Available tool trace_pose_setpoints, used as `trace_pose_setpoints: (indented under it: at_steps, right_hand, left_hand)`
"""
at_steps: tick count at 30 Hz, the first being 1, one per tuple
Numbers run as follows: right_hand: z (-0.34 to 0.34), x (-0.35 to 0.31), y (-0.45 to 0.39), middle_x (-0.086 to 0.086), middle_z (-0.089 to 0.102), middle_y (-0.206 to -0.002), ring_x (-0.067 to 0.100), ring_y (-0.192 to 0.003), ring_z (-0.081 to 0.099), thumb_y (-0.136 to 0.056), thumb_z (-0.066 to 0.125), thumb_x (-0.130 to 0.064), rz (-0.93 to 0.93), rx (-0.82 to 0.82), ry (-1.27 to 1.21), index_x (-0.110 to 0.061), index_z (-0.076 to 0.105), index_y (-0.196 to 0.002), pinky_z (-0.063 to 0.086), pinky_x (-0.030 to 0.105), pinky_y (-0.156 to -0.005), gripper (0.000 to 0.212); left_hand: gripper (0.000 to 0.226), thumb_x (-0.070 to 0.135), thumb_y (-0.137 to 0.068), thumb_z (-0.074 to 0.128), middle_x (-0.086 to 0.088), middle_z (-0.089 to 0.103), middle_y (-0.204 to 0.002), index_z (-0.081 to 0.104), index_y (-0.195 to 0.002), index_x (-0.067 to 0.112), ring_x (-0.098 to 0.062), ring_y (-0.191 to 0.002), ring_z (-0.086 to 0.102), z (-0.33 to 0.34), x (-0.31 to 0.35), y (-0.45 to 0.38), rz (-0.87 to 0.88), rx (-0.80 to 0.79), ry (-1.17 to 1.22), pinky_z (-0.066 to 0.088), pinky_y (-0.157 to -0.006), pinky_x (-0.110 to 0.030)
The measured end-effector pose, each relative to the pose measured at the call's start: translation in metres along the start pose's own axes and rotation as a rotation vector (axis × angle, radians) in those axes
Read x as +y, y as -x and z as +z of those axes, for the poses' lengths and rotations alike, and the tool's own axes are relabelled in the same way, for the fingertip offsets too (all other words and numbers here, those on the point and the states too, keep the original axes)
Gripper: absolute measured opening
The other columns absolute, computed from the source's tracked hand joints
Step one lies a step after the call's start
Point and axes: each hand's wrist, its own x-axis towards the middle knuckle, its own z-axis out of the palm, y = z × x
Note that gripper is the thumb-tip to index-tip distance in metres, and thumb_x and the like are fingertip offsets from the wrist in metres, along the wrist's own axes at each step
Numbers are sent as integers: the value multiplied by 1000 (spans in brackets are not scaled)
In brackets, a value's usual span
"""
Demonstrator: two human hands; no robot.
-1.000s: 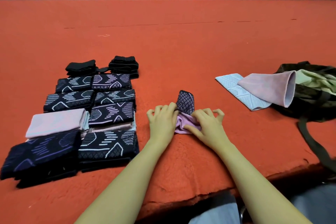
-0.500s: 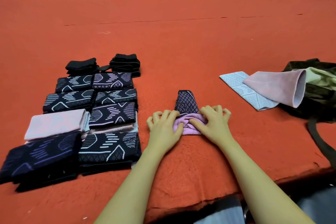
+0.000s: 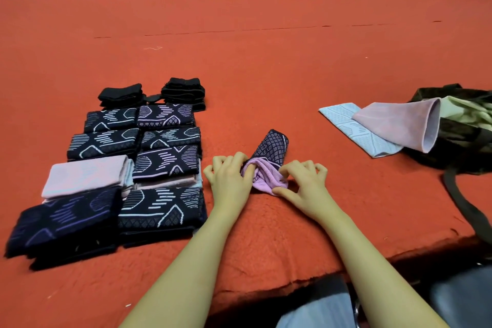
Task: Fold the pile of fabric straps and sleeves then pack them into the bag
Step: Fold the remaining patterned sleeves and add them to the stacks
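folded stacks (image 3: 133, 168) left of hands; bag (image 3: 452, 146) right, apart.

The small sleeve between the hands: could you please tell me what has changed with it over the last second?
The dark end of the sleeve, which stood up a second ago, now lies over on the red carpet, pointing away. The left hand has worked its fingers into the lilac opening, and the right hand has slid to pinch the near edge. The folded stacks, the two loose sleeves and the bag have not moved.
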Motion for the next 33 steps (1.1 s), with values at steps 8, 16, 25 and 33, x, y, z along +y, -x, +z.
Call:
trace_pose_setpoints:
  at_steps: [8, 16, 25, 33]
  right_hand:
    - [8, -8, -6, -12, 52, -72, 11, -78, 42, -81, 54, -51, -43, 151, 121, -21, 53, -77, 11, 28, -70, 31]
    - [16, -19, -17, -12, 48, -64, 5, -72, 40, -78, 55, -53, 136, 285, -24, -23, 50, -68, 10, 30, -67, 33]
    - [14, -8, -30, -11, 51, -68, 14, -78, 47, -82, 70, -39, 471, 357, -71, -23, 50, -73, 14, 31, -74, 27]
    - [14, -17, -21, -15, 58, -74, 12, -85, 45, -84, 59, -52, 380, 270, -23, -26, 64, -73, 11, 30, -70, 28]
  left_hand:
    - [29, 44, -80, 43, 5, 56, -65, 58, -77, 19, -26, -82, 49, -3, 1, 1, -27, 47, -37, 12, -71, -29]
    - [31, 48, -74, 50, 19, 38, -62, 59, -73, 18, -15, -84, 41, -11, 6, 2, -113, 54, 184, 13, -75, -25]
    - [49, 57, -71, 44, 33, 52, -89, 66, -107, 33, -7, -103, 33, -9, 2, 9, 47, -156, 295, 12, -88, -16]
    - [38, 54, -74, 61, 25, 47, -80, 66, -94, 22, -16, -94, 41, -5, 7, 4, 45, -42, 206, 14, -76, -27]
